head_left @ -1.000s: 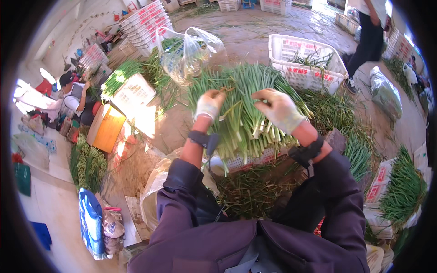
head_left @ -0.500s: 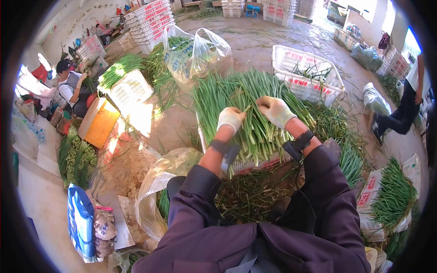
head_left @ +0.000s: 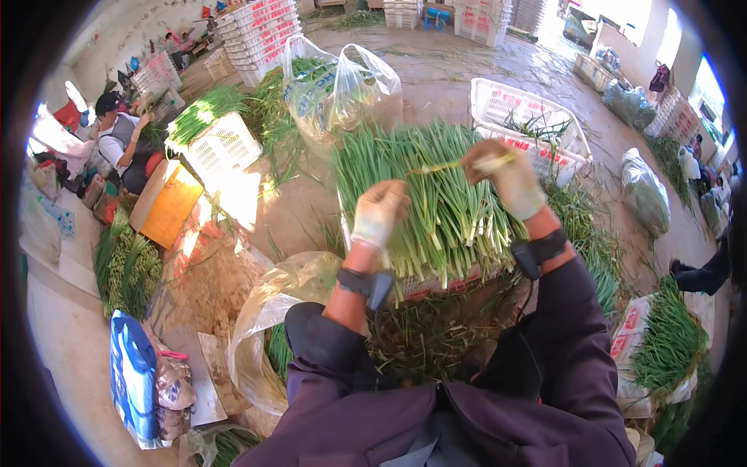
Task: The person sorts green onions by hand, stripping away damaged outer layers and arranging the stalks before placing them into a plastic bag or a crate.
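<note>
A thick layer of green chives [head_left: 447,222] lies across a white plastic crate [head_left: 445,286], its pale stem ends toward me. My right hand [head_left: 513,183], in a pale glove, is raised above the right part of the layer. Pinched in its fingers, a thin yellowed leaf [head_left: 437,167] stretches out to the left. My left hand [head_left: 379,214], gloved too, hovers over the left part of the layer with its fingers curled together. Whatever those fingers may hold is hidden. Both wrists carry dark strapped devices.
A clear plastic bag [head_left: 342,97] stands beyond the crate, and a white crate [head_left: 533,124] with loose leaves sits at the far right. Another plastic bag [head_left: 268,327] opens by my left knee. More chives [head_left: 665,342] lie at right. A seated person [head_left: 124,140] works at left.
My hands have moved apart: the right one rose to the right with the yellowed leaf, the left one came back toward me. The person walking at right has moved nearer the lower right rim.
</note>
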A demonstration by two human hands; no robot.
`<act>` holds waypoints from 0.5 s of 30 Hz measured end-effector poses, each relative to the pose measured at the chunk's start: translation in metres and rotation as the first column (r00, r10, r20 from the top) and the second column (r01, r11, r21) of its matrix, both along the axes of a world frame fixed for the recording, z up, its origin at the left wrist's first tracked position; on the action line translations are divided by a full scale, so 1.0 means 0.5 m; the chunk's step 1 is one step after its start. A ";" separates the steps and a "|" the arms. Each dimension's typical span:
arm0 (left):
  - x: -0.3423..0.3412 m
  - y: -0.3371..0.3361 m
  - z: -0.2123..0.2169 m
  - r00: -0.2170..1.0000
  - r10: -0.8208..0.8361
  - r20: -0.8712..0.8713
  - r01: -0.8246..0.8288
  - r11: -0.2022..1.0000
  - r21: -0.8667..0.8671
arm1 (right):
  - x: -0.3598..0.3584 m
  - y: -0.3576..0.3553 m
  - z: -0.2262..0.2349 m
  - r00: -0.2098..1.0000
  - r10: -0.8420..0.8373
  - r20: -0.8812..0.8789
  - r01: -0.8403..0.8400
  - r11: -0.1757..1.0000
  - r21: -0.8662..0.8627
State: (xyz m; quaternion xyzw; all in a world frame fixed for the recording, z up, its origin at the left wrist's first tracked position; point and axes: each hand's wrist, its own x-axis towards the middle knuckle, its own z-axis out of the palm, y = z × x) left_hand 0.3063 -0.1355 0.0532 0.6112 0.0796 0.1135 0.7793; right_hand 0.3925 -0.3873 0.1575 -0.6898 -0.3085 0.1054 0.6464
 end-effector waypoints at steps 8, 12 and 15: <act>0.038 -0.034 -0.054 1.000 0.006 0.004 -0.006 0.997 0.075 | -0.019 -0.193 0.151 0.929 -0.317 0.190 0.201 0.866 0.458; 0.029 -0.166 -0.020 0.993 -0.108 0.047 0.097 0.976 0.197 | 0.118 -0.469 0.092 0.379 -0.535 0.755 0.886 0.445 -0.129; 0.044 -0.185 -0.011 0.982 -0.070 0.173 0.010 0.945 0.327 | 0.095 -0.442 0.056 0.591 -0.285 0.755 0.779 -0.040 -0.626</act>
